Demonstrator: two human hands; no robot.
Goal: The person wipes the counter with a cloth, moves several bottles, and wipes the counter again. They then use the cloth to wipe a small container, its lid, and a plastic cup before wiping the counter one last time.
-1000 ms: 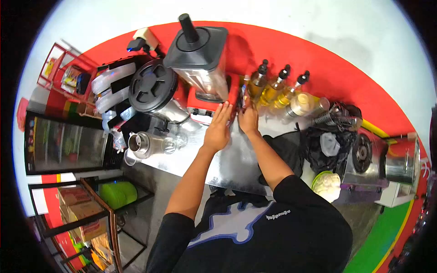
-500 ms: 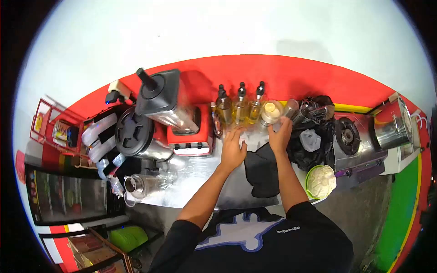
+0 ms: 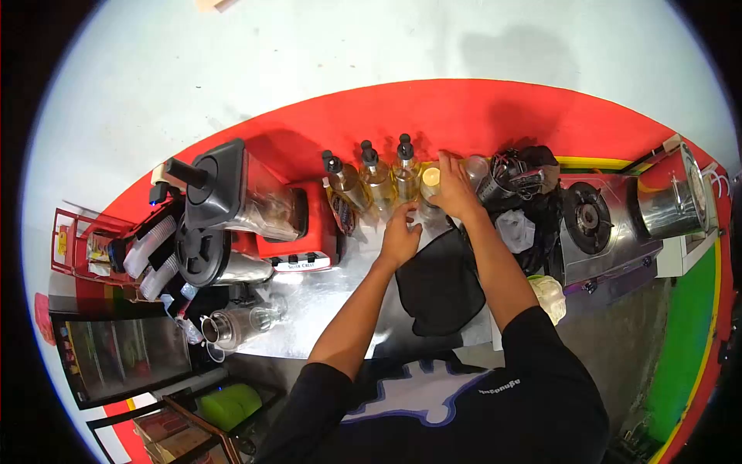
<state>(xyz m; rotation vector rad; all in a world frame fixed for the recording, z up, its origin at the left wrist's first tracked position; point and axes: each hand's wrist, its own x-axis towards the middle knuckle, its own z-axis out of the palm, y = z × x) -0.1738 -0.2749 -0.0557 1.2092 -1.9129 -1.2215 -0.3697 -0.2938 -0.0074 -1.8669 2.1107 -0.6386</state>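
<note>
My right hand (image 3: 456, 193) reaches to the back of the steel counter (image 3: 325, 298) and closes around a clear jar with a yellow lid (image 3: 430, 179). My left hand (image 3: 400, 236) hovers just in front of three amber pump bottles (image 3: 376, 179). Its fingers are loosely apart with nothing in them, close to the jar's base. A black cloth (image 3: 440, 282) lies on the counter under both forearms.
A red blender with a black-lidded jug (image 3: 247, 197) stands at the left, with a second jug lid (image 3: 202, 251) and a steel shaker (image 3: 224, 326) beside it. A black bag (image 3: 529, 185), a gas stove (image 3: 587, 220) and a steel pot (image 3: 672, 199) lie to the right. A white lump (image 3: 550, 294) sits at the counter's edge.
My view swung from the blender to the bottles. Both hands left the blender base; the right hand moved to the yellow-lidded jar and took hold, and the left followed beside it.
</note>
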